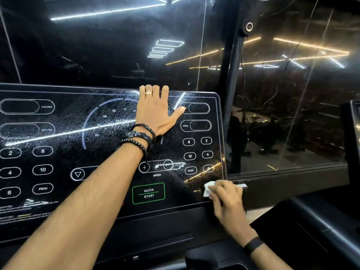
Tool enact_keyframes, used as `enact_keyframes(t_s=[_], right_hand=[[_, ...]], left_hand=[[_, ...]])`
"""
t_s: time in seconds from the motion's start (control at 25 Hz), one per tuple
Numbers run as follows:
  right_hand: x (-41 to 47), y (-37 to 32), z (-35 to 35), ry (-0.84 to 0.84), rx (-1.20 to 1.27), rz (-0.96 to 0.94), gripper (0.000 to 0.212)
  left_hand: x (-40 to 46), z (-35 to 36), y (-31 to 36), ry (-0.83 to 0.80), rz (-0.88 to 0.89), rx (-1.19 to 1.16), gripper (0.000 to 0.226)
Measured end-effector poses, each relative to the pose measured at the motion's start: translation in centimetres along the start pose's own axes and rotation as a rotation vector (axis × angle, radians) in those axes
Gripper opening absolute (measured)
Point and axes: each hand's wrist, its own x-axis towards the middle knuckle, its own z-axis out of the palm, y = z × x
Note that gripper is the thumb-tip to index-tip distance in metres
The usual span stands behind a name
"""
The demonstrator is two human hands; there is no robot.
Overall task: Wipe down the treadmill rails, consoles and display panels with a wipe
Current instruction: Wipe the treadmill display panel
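The treadmill's glossy black display panel fills the left and middle of the view, speckled with wet droplets and streaks. My left hand lies flat on its upper middle, and the fingertips curl over the panel's top edge. At the panel's lower right corner, my right hand holds a crumpled white wipe and presses it against the glass. A green QUICK START button sits just left of the wipe.
A dark console ledge runs under the panel. A black side rail lies at lower right. Behind the panel stands a reflective glass wall with a black pillar. Another machine's screen edge shows at far right.
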Motion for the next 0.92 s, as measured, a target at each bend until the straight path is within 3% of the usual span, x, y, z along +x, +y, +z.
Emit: enact_keyframes(t_s=[0.12, 0.16, 0.28, 0.48, 0.64, 0.8, 0.92], right_hand=[[1.3, 0.9, -0.1, 0.207, 0.023, 0.291, 0.013], [0.8, 0.2, 0.5, 0.188, 0.052, 0.27, 0.014], [-1.4, -1.1, 1.0, 0.041, 0.052, -0.023, 0.018], [0.1, 0.3, 0.3, 0.189, 0.07, 0.288, 0.017], [-2.8, -0.9, 0.2, 0.007, 0.041, -0.005, 0.016], [-0.5, 1.3, -0.4, 0.193, 0.075, 0.34, 0.016], [-3.6, -0.8, 0.8, 0.085, 0.107, 0.165, 0.013]], left_hand=[[0.1, -0.1, 0.2, -0.025, -0.009, 0.019, 0.087], [0.1, -0.1, 0.2, -0.026, -0.01, 0.022, 0.086], [0.0, -0.1, 0.0, -0.019, 0.003, 0.025, 0.086], [0.1, -0.4, 0.0, -0.037, 0.003, 0.006, 0.085], [0.1, -0.3, 0.0, -0.032, 0.011, 0.015, 0.087], [0.2, -0.6, 0.1, -0.055, 0.0, 0.026, 0.088], [0.3, -0.5, 0.0, -0.043, 0.003, 0.021, 0.089]])
